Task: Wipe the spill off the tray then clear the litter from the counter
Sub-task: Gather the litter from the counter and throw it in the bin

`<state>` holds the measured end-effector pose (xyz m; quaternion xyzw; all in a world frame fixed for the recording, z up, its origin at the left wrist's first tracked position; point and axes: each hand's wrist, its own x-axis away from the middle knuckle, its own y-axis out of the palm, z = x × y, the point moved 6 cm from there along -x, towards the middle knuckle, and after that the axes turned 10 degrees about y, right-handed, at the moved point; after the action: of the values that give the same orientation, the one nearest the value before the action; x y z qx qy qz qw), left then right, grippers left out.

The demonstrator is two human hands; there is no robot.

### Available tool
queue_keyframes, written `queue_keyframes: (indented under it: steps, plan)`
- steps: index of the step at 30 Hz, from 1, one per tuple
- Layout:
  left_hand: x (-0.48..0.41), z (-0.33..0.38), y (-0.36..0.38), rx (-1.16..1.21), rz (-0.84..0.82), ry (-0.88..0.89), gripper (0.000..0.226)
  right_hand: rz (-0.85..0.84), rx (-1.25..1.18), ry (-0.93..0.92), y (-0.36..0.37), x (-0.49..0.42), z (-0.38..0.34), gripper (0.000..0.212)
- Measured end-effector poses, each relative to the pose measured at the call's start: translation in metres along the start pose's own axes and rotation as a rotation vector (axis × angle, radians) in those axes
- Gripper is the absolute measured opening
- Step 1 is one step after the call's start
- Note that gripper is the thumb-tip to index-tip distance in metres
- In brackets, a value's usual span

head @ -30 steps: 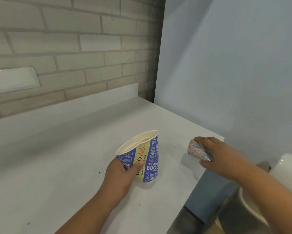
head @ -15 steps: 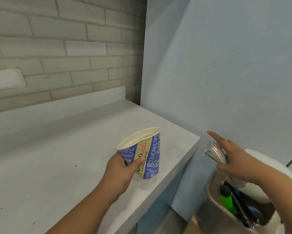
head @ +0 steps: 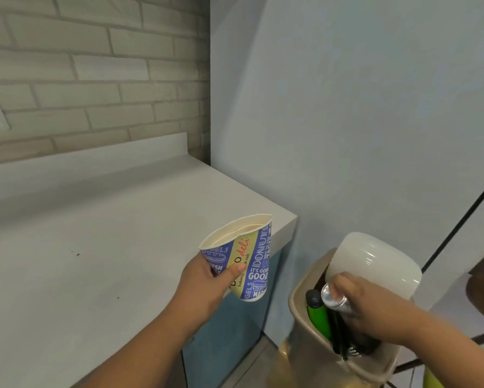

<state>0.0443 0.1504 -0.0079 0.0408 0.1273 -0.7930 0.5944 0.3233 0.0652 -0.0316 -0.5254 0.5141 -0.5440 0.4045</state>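
Left hand (head: 207, 278) has fingers and thumb curled round a dented blue-and-yellow paper cup (head: 243, 256), held tilted at the front corner of the grey bench (head: 95, 247) and clear of the surface. Right hand (head: 369, 306) is wrapped round a small silver can (head: 333, 296), right over the open mouth of the beige bin (head: 295, 299) standing beside the bench end - white lid (head: 380, 259) tipped up behind it, the can's shiny end pointing toward the bench. Inside the bin there's a green bottle (head: 317, 315) with a black cap, plus some dark stuff I can't make out.
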Motion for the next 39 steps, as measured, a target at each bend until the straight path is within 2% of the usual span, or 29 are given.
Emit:
queue_keyframes:
  steps: [2,6,9,12,16,19,23,25,27,29,31,33,36,39]
  plan:
    - [0.004,-0.002,0.012,-0.019,-0.013,-0.005,0.027,0.005,0.009,-0.004,0.007,0.000,0.006,0.047]
    - [0.010,-0.005,0.028,-0.022,-0.048,-0.024,0.030,0.137,-0.018,-0.084,-0.006,0.003,-0.003,0.037]
    - [0.010,-0.006,0.032,-0.030,-0.070,-0.024,0.030,0.145,-0.020,-0.162,-0.005,0.005,-0.006,0.033]
    - [0.005,-0.002,0.033,-0.044,-0.098,-0.027,0.032,0.055,0.052,-0.172,0.007,0.003,-0.001,0.026]
    - [-0.002,0.001,0.035,-0.056,-0.120,-0.018,0.033,-0.191,0.167,-0.074,0.037,-0.001,0.014,0.024]
    - [-0.004,0.000,0.042,-0.070,-0.181,-0.015,0.035,-0.250,0.169,-0.034,0.046,-0.001,0.017,0.010]
    - [-0.006,-0.002,0.051,-0.082,-0.253,-0.007,0.037,-0.166,-0.017,-0.010,0.027,-0.003,0.012,0.010]
    - [-0.008,-0.003,0.054,-0.084,-0.263,-0.020,0.036,-0.092,-0.209,0.037,0.004,-0.001,0.009,0.009]
    - [-0.009,-0.002,0.059,-0.081,-0.269,-0.025,0.033,0.090,-0.452,0.083,-0.029,0.005,0.003,0.018]
    - [-0.010,0.002,0.067,-0.069,-0.285,-0.015,0.031,0.281,-0.575,0.050,-0.062,0.015,-0.005,0.038]
    - [-0.009,0.009,0.078,-0.049,-0.324,0.014,0.031,0.293,-0.584,-0.028,-0.081,0.023,-0.018,0.059]
    - [-0.007,0.015,0.091,-0.028,-0.360,0.036,0.034,0.194,-0.489,-0.082,-0.086,0.025,-0.033,0.073]
    - [-0.007,0.023,0.103,-0.023,-0.356,0.076,0.036,0.175,-0.278,-0.121,-0.092,0.027,-0.047,0.059]
    - [-0.008,0.032,0.104,-0.078,-0.351,0.147,0.048,0.241,-0.258,-0.086,-0.108,0.032,-0.043,0.044]
